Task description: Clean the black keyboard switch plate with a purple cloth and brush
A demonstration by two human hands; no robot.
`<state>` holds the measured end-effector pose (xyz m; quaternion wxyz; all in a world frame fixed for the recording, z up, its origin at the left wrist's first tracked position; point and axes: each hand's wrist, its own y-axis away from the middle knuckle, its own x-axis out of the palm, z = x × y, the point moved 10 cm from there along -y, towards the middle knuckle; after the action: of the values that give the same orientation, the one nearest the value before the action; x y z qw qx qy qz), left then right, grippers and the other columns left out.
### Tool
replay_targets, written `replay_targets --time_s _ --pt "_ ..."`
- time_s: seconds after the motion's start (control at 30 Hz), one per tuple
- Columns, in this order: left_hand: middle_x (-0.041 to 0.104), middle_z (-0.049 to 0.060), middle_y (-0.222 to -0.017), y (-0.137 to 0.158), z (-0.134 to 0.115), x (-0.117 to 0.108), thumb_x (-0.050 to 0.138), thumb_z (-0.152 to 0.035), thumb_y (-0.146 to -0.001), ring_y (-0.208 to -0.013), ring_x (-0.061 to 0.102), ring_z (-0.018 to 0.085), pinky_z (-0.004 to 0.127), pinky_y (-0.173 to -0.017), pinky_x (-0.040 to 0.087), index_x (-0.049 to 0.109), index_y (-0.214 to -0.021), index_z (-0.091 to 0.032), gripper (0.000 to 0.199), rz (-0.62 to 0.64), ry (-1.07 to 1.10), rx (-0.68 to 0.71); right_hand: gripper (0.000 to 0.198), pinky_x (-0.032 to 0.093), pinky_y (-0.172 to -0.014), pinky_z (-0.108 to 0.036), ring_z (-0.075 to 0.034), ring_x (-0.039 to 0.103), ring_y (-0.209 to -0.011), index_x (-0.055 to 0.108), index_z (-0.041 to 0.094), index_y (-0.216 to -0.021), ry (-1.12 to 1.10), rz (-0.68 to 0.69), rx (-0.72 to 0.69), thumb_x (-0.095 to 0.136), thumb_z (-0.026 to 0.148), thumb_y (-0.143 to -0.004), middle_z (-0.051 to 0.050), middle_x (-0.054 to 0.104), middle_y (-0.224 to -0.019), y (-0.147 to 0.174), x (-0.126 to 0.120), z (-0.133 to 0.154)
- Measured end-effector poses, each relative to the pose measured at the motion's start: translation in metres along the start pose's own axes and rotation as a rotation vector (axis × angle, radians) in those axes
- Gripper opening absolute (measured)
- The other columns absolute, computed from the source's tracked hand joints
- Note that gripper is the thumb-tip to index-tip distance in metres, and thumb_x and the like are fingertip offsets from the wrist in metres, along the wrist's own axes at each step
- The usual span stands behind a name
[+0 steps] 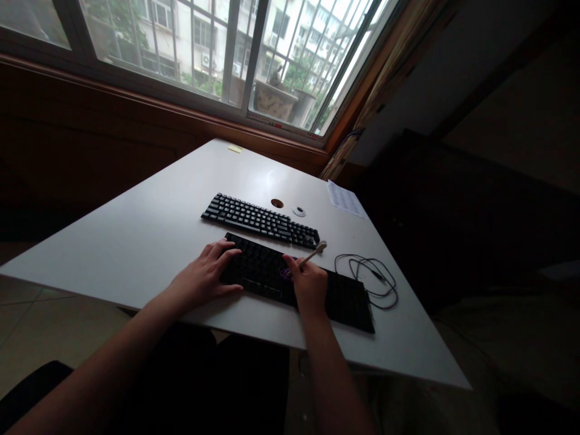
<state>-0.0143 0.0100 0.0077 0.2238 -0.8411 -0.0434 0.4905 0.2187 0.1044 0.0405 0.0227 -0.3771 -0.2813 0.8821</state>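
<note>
A black keyboard [267,292] lies slanted near the front edge of the white table, its keys hard to make out in the dark. My left hand [206,272] grips its left end, fingers spread towards the back edge and thumb by the front edge. In my closed right hand [310,284], above the keyboard's middle, is a small brush with a pale handle [312,254]. Purple bristles [285,273] show by my thumb, low against the keys; whether they touch is unclear. Just behind lies a second keyboard [258,219] with lighter keycaps.
A thin black cable [385,284] lies in loops at the keyboard's right end. Behind the keyboards are a round hole [277,203] in the white table [136,241] and a white ring-shaped cover [299,211]. A printed sheet [347,199] lies at the right edge, yellow slips [234,148] at the far corner.
</note>
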Motion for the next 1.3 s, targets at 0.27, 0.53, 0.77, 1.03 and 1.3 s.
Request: replay_targets --time_s 0.27,0.53,0.77,1.03,1.3 --pt "0.04 0.012 -0.151 -0.001 0.001 0.001 0.077 -0.051 -0.084 -0.143 0.037 0.037 0.058 -0.116 0.043 0.041 -0.145 -0.028 0.074 0.012 0.0 -0.007 0.057 0.043 -0.048 -0.025 -0.014 0.055 -0.039 0.068 0.019 -0.06 -0.305 0.083 0.171 0.069 0.071 -0.082 0.001 0.06 -0.047 0.0 0.01 -0.015" --pt "0.039 0.012 -0.152 0.0 0.0 0.0 0.075 -0.052 -0.086 -0.143 0.037 0.037 0.058 -0.115 0.043 0.041 -0.145 -0.03 0.073 -0.006 0.007 0.008 0.055 0.044 -0.048 -0.025 -0.015 0.056 -0.039 0.068 0.019 -0.06 -0.332 0.07 0.242 0.073 0.07 -0.079 0.001 0.061 -0.046 0.0 0.01 -0.02" --pt "0.039 0.011 -0.152 0.0 0.0 0.0 0.075 -0.053 -0.085 -0.143 0.037 0.037 0.058 -0.115 0.043 0.041 -0.146 -0.03 0.073 -0.008 0.013 0.007 0.052 0.045 -0.059 -0.026 -0.015 0.061 -0.051 0.071 0.02 -0.066 -0.246 0.157 0.007 0.066 0.067 -0.088 0.001 0.065 -0.055 0.0 0.011 -0.004" --pt "0.039 0.011 -0.153 0.001 0.001 0.001 0.075 -0.053 -0.085 -0.143 0.037 0.037 0.059 -0.115 0.043 0.04 -0.146 -0.031 0.074 -0.014 0.017 0.018 0.047 0.046 -0.06 -0.027 -0.016 0.061 -0.054 0.074 0.02 -0.071 -0.273 0.178 -0.002 0.067 0.064 -0.088 0.0 0.067 -0.059 0.002 0.013 -0.005" --pt "0.04 0.01 -0.154 0.001 0.001 0.003 0.074 -0.055 -0.086 -0.144 0.036 0.037 0.06 -0.115 0.042 0.04 -0.147 -0.032 0.073 -0.01 0.012 0.032 0.052 0.044 -0.056 -0.025 -0.015 0.059 -0.049 0.07 0.02 -0.066 -0.27 0.159 0.031 0.067 0.068 -0.086 0.001 0.064 -0.053 -0.001 0.015 -0.005"
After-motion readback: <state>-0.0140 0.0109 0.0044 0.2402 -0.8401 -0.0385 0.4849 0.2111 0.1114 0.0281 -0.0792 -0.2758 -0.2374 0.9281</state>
